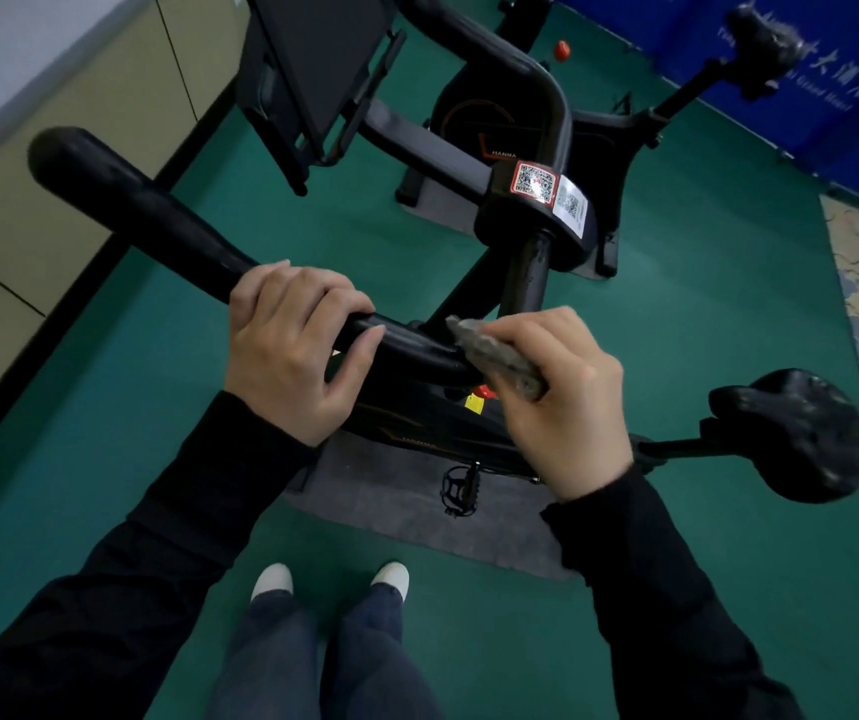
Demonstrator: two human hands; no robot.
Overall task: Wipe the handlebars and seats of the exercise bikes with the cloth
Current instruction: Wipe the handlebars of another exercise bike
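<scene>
Both hands work one handlebar (pixel 167 228): left hand (pixel 295 350) curls round it; right hand (pixel 560 402) pinches the grey cloth (pixel 492 356) against it.

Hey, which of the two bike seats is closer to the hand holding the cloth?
The seat low on the right, just beyond the right hand gripping the cloth. The other seat is far off at the top, by the blue wall.

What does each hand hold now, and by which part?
The left hand grips the handlebar midway along its left arm. The right hand holds the folded cloth by its near end.
</scene>
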